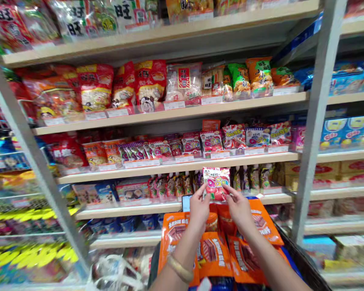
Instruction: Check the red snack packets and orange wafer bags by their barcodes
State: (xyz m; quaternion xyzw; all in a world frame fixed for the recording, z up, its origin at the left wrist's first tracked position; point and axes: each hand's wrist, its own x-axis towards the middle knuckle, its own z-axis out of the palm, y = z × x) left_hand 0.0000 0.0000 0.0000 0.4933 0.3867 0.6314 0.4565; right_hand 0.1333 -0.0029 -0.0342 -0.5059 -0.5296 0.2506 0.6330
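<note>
Both hands up before the shelves. Left hand point(199, 208) and right hand point(239, 208) pinch the lower corners of 1 red-and-white snack packet point(216, 183), fingers grasping its edges, packet upright (level with the jelly-pouch row on the shelf point(157, 209) behind). A phone point(186, 203) shows just beside the left hand; whether that hand holds it, cannot tell. Gold bangle point(180, 270) on left wrist. Below the arms, orange snack bags point(215, 250) are piled in a dark basket point(303, 262).
</note>
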